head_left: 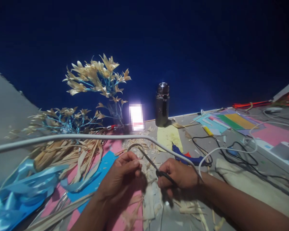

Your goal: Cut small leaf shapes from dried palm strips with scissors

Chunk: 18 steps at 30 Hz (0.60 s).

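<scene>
My left hand (121, 175) is closed in a pinch on a thin dried strip (135, 147) that curves up in an arc above the fingers. My right hand (179, 175) is closed round the black handles of a pair of scissors (156, 168), whose blades point up and left toward the strip. Both hands hover over pink paper (135, 192) strewn with dried leaf cuttings (144, 144).
A white cable (62, 138) runs across in front of me. Dried straw leaves (62, 154), blue ribbon (21, 186) and a twig with pale leaves (96, 75) lie left. A metal flask (162, 104), blue glue gun (185, 156), coloured paper sheets (233, 122) and black wires (231, 154) sit behind and right.
</scene>
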Each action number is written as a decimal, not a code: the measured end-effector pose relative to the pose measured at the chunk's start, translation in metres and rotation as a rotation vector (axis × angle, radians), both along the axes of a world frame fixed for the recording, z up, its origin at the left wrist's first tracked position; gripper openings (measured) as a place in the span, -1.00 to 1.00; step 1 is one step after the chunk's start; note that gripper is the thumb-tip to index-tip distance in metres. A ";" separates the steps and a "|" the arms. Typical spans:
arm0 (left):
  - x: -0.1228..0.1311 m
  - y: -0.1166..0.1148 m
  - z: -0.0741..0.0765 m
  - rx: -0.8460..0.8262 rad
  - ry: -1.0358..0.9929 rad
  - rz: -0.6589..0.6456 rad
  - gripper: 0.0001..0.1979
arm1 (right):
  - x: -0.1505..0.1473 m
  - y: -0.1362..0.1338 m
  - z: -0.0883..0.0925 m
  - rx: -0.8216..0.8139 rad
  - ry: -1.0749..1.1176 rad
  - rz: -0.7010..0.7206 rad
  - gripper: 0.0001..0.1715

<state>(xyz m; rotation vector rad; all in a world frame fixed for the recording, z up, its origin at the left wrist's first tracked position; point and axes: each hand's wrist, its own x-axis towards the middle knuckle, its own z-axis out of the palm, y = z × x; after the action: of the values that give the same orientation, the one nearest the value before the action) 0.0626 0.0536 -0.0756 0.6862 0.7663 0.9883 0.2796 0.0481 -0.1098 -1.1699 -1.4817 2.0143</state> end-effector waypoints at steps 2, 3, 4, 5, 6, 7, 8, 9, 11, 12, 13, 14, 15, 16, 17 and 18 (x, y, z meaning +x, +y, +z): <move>0.004 -0.002 -0.006 -0.035 -0.052 -0.009 -0.77 | -0.003 0.002 0.002 0.068 0.058 -0.108 -0.60; 0.007 -0.003 -0.009 -0.053 -0.076 -0.012 -0.79 | -0.004 0.002 0.004 0.100 0.088 -0.159 -0.59; 0.009 -0.005 -0.012 -0.069 -0.099 -0.009 -0.79 | -0.005 0.003 0.005 0.124 0.111 -0.200 -0.58; 0.012 -0.006 -0.015 -0.087 -0.120 0.000 -0.79 | -0.006 0.003 0.006 0.142 0.130 -0.238 -0.56; 0.014 -0.007 -0.018 -0.104 -0.135 0.009 -0.79 | -0.007 0.002 0.008 0.151 0.153 -0.282 -0.55; 0.017 -0.008 -0.020 -0.118 -0.142 0.012 -0.79 | -0.008 0.001 0.009 0.159 0.176 -0.324 -0.54; 0.019 -0.010 -0.022 -0.126 -0.141 0.011 -0.79 | -0.009 0.000 0.009 0.172 0.202 -0.360 -0.54; 0.021 -0.011 -0.024 -0.129 -0.133 0.004 -0.79 | -0.010 -0.002 0.010 0.186 0.229 -0.390 -0.53; 0.024 -0.013 -0.027 -0.129 -0.121 -0.008 -0.78 | -0.012 -0.005 0.009 0.207 0.282 -0.428 -0.53; 0.026 -0.014 -0.028 -0.126 -0.120 -0.013 -0.77 | -0.013 -0.006 0.009 0.207 0.306 -0.436 -0.53; 0.027 -0.015 -0.029 -0.124 -0.117 -0.015 -0.77 | -0.014 -0.007 0.008 0.201 0.329 -0.448 -0.54; 0.028 -0.015 -0.030 -0.123 -0.108 -0.020 -0.76 | -0.015 -0.008 0.007 0.193 0.347 -0.469 -0.54; 0.030 -0.016 -0.031 -0.121 -0.091 -0.026 -0.77 | -0.015 -0.008 0.007 0.187 0.356 -0.494 -0.54; 0.031 -0.017 -0.032 -0.113 -0.068 -0.036 -0.77 | -0.015 -0.008 0.007 0.183 0.361 -0.516 -0.55; 0.031 -0.018 -0.033 -0.101 -0.043 -0.049 -0.77 | -0.015 -0.009 0.007 0.180 0.361 -0.528 -0.55; 0.032 -0.019 -0.033 -0.086 -0.022 -0.061 -0.77 | -0.015 -0.009 0.007 0.178 0.358 -0.532 -0.55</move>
<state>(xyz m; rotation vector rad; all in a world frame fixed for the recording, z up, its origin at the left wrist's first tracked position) 0.0947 0.0351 -0.1091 0.6197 0.7600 0.9012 0.2644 0.0393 -0.1030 -0.9413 -1.0151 1.5872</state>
